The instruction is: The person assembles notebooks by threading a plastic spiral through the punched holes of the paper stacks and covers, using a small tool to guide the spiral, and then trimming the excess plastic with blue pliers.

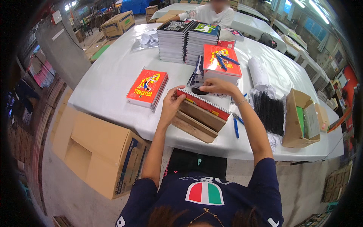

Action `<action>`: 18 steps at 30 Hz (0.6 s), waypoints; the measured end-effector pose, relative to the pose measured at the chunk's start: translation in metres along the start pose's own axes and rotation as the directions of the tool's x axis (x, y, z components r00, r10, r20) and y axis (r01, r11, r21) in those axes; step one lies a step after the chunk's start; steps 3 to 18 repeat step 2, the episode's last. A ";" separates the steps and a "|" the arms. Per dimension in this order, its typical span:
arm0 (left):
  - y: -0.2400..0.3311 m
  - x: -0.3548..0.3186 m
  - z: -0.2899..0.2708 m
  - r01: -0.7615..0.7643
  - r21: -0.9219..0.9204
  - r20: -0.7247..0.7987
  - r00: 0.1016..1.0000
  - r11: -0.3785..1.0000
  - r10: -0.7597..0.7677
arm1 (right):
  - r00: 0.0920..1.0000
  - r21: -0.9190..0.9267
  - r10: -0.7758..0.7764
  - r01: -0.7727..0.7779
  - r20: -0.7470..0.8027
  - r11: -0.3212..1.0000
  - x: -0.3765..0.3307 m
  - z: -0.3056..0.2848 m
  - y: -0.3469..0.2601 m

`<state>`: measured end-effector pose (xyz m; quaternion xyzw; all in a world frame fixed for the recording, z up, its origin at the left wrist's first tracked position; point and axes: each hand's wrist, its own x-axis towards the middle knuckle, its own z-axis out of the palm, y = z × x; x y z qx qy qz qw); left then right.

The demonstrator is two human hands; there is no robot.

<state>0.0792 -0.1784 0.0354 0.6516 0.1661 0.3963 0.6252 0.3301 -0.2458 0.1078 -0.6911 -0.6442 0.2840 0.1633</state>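
Note:
A red notebook (pixel 202 101) with a white coil along its upper edge stands spine up in a wooden holder (pixel 196 126) at the table's front. My left hand (pixel 174 101) is closed on the notebook's left end, thumb at the coil. Behind the spine my right hand (pixel 218 87) has its fingers pinched together, next to a dark round thing (pixel 198 91); what they hold, if anything, is too small to make out. Blue-handled pliers (pixel 236 125) lie by the holder's right end. More blue-handled pliers (pixel 226 59) rest on a stack of red notebooks (pixel 222 69).
Red notebooks (pixel 148 87) lie at left; tall notebook stacks (pixel 173 47) stand behind. To the right are a white roll (pixel 258 73), black coils (pixel 268 113) and an open cardboard box (pixel 300 121). A large carton (pixel 100 151) stands front left. Across the table sits a person (pixel 211 14).

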 end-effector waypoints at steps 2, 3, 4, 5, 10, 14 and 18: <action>-0.005 0.000 0.004 0.027 0.049 -0.045 0.999 0.998 -0.025 | 0.969 0.099 -0.165 0.185 -0.181 0.978 -0.010 0.013 0.036; -0.005 0.000 0.004 0.027 0.049 -0.045 0.999 0.998 -0.025 | 0.969 0.099 -0.165 0.185 -0.181 0.978 -0.010 0.013 0.036; -0.005 0.000 0.004 0.027 0.049 -0.045 0.999 0.998 -0.025 | 0.969 0.099 -0.165 0.185 -0.181 0.978 -0.010 0.013 0.036; -0.005 0.000 0.004 0.027 0.049 -0.045 0.999 0.998 -0.025 | 0.969 0.099 -0.165 0.185 -0.181 0.978 -0.010 0.013 0.036; -0.005 0.000 0.004 0.027 0.049 -0.045 0.999 0.998 -0.025 | 0.969 0.099 -0.165 0.185 -0.181 0.978 -0.010 0.013 0.036; -0.005 0.000 0.004 0.027 0.049 -0.045 0.999 0.998 -0.025 | 0.969 0.099 -0.165 0.185 -0.181 0.978 -0.010 0.013 0.036; -0.005 0.000 0.004 0.027 0.049 -0.045 0.999 0.998 -0.025 | 0.969 0.099 -0.165 0.185 -0.181 0.978 -0.010 0.013 0.036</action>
